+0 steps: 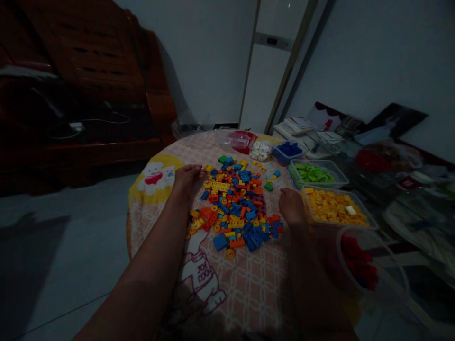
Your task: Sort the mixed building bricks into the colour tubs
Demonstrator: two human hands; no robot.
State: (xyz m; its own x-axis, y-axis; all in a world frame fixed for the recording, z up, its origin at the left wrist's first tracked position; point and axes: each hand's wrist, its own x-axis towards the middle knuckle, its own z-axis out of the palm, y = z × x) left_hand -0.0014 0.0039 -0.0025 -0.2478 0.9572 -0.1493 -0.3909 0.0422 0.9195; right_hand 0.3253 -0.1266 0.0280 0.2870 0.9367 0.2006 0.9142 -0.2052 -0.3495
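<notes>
A mixed pile of toy building bricks (pixel 234 203) in blue, orange, yellow and red lies spread on the round table. At the pile's far left edge is my left hand (pixel 187 178), its fingers drawn together beside a yellow brick (pixel 209 168). Whether anything sits between those fingertips is too small and dark to make out. My right hand (pixel 291 205) is right of the pile, fingers curled in, and what they may hold is hidden. Close to it lies a green brick (pixel 269 187).
Along the right edge stand tubs of blue bricks (pixel 289 149), light green bricks (pixel 313 174), yellow bricks (pixel 334 207) and red bricks (pixel 359 265). White bricks (pixel 260 150) and a clear container (pixel 234 138) are at the back. A wooden bench (pixel 156 109) stands behind left.
</notes>
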